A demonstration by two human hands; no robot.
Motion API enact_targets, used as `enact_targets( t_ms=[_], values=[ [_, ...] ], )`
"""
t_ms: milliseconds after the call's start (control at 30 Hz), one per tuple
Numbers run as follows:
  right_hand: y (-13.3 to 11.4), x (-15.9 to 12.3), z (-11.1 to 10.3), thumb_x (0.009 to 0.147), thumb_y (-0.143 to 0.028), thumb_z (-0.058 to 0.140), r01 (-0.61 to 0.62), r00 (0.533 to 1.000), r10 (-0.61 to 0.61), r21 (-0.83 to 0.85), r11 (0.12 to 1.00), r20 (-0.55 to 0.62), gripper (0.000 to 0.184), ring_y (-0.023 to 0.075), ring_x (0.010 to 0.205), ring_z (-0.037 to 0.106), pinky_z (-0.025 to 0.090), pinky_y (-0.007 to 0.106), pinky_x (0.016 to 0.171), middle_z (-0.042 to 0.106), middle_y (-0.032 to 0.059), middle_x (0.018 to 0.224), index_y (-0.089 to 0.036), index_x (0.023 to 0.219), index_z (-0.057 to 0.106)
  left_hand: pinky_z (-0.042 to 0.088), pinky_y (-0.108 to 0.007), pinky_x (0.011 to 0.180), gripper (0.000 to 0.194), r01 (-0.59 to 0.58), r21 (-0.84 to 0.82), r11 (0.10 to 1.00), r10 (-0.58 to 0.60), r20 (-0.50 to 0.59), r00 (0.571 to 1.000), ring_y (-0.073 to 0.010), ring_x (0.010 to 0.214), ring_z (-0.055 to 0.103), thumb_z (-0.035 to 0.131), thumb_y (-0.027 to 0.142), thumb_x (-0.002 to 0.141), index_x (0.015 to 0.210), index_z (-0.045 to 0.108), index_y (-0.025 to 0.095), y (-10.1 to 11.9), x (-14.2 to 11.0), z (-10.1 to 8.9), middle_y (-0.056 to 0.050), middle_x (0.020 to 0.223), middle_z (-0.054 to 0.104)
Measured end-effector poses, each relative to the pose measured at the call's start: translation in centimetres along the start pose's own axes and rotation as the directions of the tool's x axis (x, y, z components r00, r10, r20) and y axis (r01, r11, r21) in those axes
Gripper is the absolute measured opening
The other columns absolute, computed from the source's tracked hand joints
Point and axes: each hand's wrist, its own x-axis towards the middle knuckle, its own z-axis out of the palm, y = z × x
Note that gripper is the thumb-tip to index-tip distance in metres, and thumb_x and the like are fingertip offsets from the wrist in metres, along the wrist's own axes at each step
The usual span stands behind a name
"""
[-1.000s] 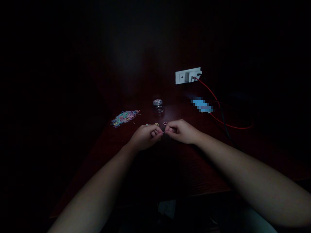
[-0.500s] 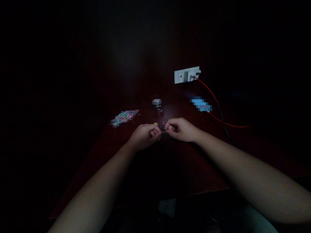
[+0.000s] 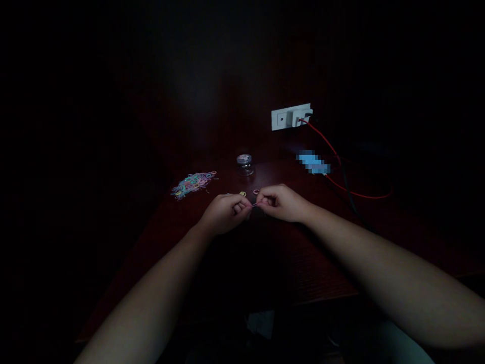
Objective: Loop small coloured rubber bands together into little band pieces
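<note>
My left hand (image 3: 227, 212) and my right hand (image 3: 282, 203) are closed in pinches, fingertips a short gap apart above the table. A thin, pale pink hair tie (image 3: 254, 205) spans that gap, gripped at both ends; the fingers hide most of it. Just behind my left fingertips lies a yellow hair tie (image 3: 243, 193). A pink loop (image 3: 256, 191) rests on the wood near my right index finger. Farther left is a loose pile of multicoloured hair ties (image 3: 194, 184).
A small clear jar (image 3: 245, 165) with a lid stands beyond my hands. On the right, a blurred-out blue device (image 3: 313, 162) connects to a red cable (image 3: 359, 196). The cable runs to a wall socket (image 3: 291, 117) with a white plug. The dark wooden table (image 3: 303, 268) is dimly lit.
The hair tie shows a little more plainly between my fingertips, drawn out as a thin strand. Both hands stay in nearly the same place.
</note>
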Motion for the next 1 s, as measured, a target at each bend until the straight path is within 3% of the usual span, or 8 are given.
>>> enact_targets(
  t_ms=[400, 1000],
  values=[
    [0.23, -0.12, 0.03, 0.080, -0.022, 0.059, -0.019, 1.000, 0.019, 0.038, 0.999, 0.014, 0.006, 0.0075, 0.054, 0.043, 0.031, 0.021, 0.051, 0.051, -0.0038, 0.063, -0.016, 0.082, 0.059, 0.043, -0.015, 0.049, 0.011, -0.019, 0.009, 1.000, 0.020, -0.073, 0.997, -0.0057, 0.052, 0.053, 0.059, 0.022, 0.085, 0.082, 0.067, 0.015, -0.27, -0.05, 0.32, 0.001, 0.066, 0.065],
    [0.34, -0.11, 0.10, 0.083, -0.023, 0.056, -0.010, 1.000, 0.010, 0.007, 1.000, 0.017, 0.008, 0.0079, 0.056, 0.043, 0.032, 0.021, 0.053, 0.053, -0.0025, 0.065, -0.016, 0.081, 0.060, 0.044, -0.015, 0.053, 0.008, -0.005, 0.036, 0.999, 0.005, -0.016, 1.000, -0.0063, 0.053, 0.055, 0.057, 0.017, 0.085, 0.082, 0.065, 0.015, 0.00, 0.21, 0.22, 0.002, 0.064, 0.064]
  ],
)
